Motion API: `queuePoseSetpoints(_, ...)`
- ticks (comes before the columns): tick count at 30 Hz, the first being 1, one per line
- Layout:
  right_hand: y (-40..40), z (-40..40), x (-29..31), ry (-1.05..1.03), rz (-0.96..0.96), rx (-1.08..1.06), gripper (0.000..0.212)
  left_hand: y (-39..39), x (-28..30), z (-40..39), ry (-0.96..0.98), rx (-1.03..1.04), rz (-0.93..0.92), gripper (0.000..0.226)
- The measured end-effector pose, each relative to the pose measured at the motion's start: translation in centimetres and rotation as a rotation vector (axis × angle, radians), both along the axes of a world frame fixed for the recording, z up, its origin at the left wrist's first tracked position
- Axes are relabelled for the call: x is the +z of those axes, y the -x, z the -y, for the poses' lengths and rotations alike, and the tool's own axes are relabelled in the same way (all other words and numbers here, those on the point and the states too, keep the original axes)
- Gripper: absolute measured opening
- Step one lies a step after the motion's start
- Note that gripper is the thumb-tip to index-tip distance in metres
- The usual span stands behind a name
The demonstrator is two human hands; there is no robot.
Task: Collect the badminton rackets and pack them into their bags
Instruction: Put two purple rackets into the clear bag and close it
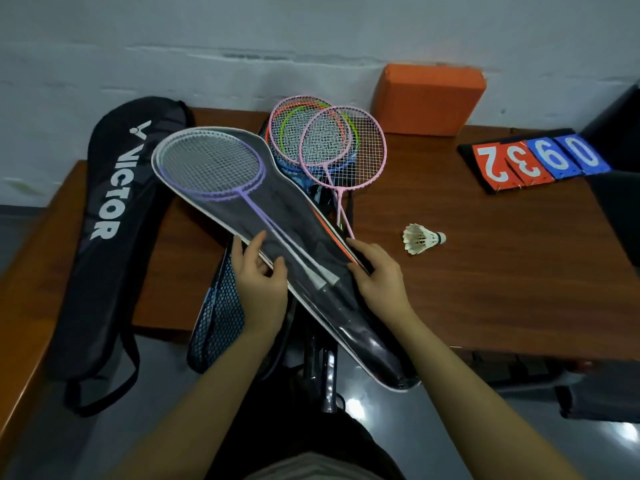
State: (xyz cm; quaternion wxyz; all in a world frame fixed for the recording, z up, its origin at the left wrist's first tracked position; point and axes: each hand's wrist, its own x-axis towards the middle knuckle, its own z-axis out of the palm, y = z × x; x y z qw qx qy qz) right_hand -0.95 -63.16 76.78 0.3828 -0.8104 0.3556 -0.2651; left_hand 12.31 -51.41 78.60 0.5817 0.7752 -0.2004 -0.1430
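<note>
Brown table [485, 271] bears clear bag [304, 216] showing purple rackets [211, 164].

dim, cool light | glare on floor [353, 408] | wide-angle edge bending | soft focus

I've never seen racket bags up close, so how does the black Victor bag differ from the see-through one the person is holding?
The black Victor bag is opaque, so nothing inside shows; the clear bag reveals purple rackets. The Victor bag lies untouched at the table's left edge, while the left hand and right hand grip the clear bag's edges. The Victor bag bears white lettering; the clear one has white trim. Both are racket-shaped.
</note>
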Motion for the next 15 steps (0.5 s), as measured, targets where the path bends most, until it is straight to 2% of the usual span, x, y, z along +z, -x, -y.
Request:
queuePoseSetpoints(3,-0.3,-0.9,0.5,-0.017,0.089,-0.040,0.038,-0.5,1.9,0.1,0.090,-0.005,0.106,0.045)
queuePoseSetpoints(6,-1.1,-1.6,1.5,-0.017,0.159,-0.094,0.038,-1.8,2.7,0.5,0.127,-0.029,0.088,0.046)
queuePoseSetpoints(10,-3.5,-2.8,2.7,0.000,0.226,-0.143,0.037,-4.6,3.2,0.3,0.106,-0.052,0.063,0.046)
queuePoseSetpoints(15,-8.1,-5.6,2.7,-0.017,0.234,-0.212,0.035,-9.5,3.1,-0.7,0.050,-0.173,0.178,0.048)
